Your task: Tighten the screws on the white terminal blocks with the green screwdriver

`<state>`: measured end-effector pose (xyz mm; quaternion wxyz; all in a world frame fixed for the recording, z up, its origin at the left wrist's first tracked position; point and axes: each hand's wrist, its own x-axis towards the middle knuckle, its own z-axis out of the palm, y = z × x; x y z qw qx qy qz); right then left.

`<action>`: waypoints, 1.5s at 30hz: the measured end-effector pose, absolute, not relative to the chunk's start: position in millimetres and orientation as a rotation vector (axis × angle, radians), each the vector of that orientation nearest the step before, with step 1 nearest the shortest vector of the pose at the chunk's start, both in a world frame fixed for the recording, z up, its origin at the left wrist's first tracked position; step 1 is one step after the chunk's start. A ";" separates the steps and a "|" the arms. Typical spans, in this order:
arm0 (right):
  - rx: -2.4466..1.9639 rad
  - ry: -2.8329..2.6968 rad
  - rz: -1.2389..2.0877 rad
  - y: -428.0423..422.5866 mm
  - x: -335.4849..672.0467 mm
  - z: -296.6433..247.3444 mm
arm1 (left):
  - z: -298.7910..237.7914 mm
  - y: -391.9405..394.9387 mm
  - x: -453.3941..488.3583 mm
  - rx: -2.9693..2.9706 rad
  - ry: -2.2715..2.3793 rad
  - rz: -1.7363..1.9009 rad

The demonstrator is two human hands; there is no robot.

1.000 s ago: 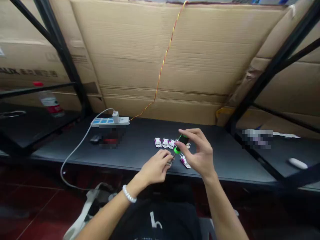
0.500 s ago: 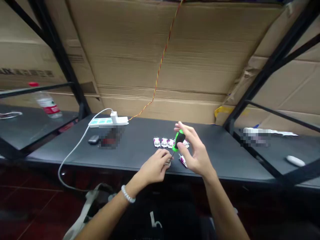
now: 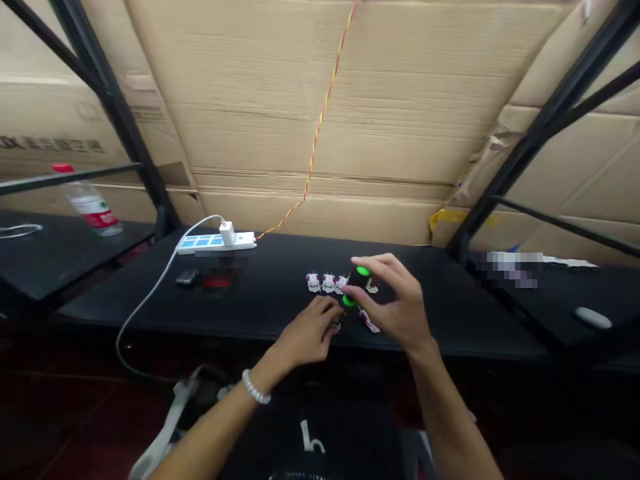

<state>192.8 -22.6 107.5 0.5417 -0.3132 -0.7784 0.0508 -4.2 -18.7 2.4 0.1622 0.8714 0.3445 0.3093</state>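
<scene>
Just below the middle of the frame, a small white piece (image 3: 336,325) sits pinched in the fingertips of the person's left hand (image 3: 309,333), near the front edge of the black table (image 3: 270,287); most of it is hidden. That hand lies low, back upward, fingers curled and drawn close together, its forearm slanting up from the lower left with a pale beaded bracelet (image 3: 256,388) at the wrist. Above and right of it stands the black-and-green handle of a screwdriver (image 3: 356,280), tilted, its lower end leaning towards the left hand; the tip is too blurred, from where I stand, to say whether it touches the piece. The right hand (image 3: 399,303) has hold of that handle, thumb on the lower side and fingers arched over the upper, parted only by the handle's thickness. Its forearm climbs from the lower right, the hand angling leftward at the wrist. Behind the hands runs a row of white-and-purple pieces (image 3: 328,283), partly covered by the right hand, and another loose piece (image 3: 370,321) lies just under its thumb. Farther off, left of centre, a power strip (image 3: 244,241) rests before the cardboard wall (image 3: 240,100).
</scene>
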 end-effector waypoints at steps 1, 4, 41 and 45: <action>-0.764 -1.827 0.064 -22.3 192.0 107.1 | 2.6 -18.8 -4.2 2.487 0.984 0.882; -0.748 -1.872 0.135 -21.2 191.0 105.1 | 3.4 -19.1 -4.2 2.490 0.986 0.885; -0.761 -1.788 0.294 -21.9 187.9 102.1 | 2.3 -18.1 -4.2 2.451 0.976 0.888; -0.816 -1.789 0.087 -23.1 187.5 104.1 | 0.7 -17.0 -4.6 2.428 0.980 0.901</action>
